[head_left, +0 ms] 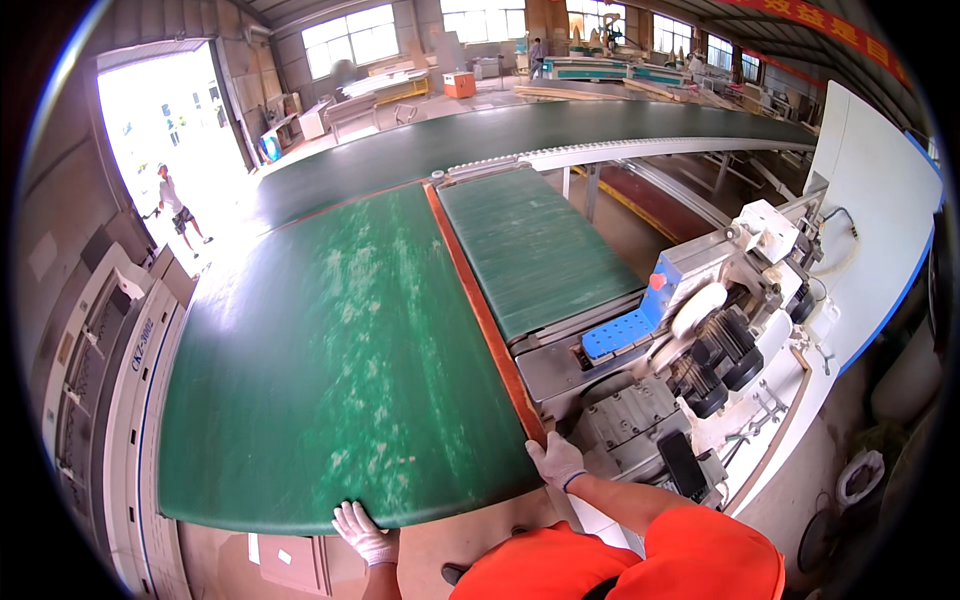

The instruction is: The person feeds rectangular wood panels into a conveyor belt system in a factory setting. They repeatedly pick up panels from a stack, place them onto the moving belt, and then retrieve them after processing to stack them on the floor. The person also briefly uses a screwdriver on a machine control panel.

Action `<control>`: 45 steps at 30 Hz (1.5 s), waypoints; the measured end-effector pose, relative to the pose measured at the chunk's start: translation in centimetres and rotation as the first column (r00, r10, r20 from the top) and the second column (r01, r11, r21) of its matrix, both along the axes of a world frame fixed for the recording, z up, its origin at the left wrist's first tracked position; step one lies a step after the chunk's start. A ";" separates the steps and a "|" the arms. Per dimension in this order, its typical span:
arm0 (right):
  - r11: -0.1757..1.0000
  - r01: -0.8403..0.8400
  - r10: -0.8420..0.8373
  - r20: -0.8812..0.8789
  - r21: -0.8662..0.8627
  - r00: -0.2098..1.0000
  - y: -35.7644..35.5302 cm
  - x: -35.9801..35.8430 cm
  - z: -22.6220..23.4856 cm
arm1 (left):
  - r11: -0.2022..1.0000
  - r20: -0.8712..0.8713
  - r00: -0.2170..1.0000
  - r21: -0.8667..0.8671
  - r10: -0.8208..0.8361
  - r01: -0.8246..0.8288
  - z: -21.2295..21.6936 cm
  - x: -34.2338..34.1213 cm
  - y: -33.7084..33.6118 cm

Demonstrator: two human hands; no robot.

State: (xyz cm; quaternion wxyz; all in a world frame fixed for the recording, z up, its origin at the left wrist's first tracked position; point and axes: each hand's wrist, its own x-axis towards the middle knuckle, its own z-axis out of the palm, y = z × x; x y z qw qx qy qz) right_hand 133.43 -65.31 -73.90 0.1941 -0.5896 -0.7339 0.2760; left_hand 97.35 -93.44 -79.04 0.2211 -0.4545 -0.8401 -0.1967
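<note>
My left hand [365, 533], in a white glove, lies with its fingers apart over the near edge of a wide green conveyor belt [300, 380], whose surface is scuffed with pale marks. At the belt's near right corner, my right hand [556, 461], also gloved, is closed on the near end of a long, narrow reddish-brown strip [477, 294]. This strip runs straight away from me along the belt's right side, up to the crosswise belt at the back. Some of the right hand's fingers are hidden.
A machine with motors [735, 345], a blue perforated pad [618, 334] and a black phone-like slab [681, 464] stands to the right. Beyond lie a smaller green belt [530, 245] and a crosswise belt [440, 140]. A person [176, 208] walks near the bright doorway. Flat panels [290, 565] lie below the left hand.
</note>
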 end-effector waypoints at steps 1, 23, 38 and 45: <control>1.000 0.008 -0.008 -0.014 0.022 1.000 0.0 0.1 -0.5 | 1.000 0.001 1.000 0.000 -0.007 0.007 0.0 0.1 0.1; 1.000 0.007 -0.007 -0.026 0.028 1.000 1.0 1.4 -3.6 | 0.999 0.007 1.000 -0.034 -0.017 0.017 -3.7 2.3 1.5; 0.999 0.006 -0.005 -0.020 0.032 1.000 1.2 1.2 -3.8 | 0.999 0.008 0.999 -0.017 -0.040 0.040 -2.6 2.8 1.8; 1.000 0.006 -0.006 -0.031 0.015 0.999 1.0 1.1 -3.0 | 0.998 0.004 0.999 -0.039 -0.042 0.042 -3.2 2.5 1.6</control>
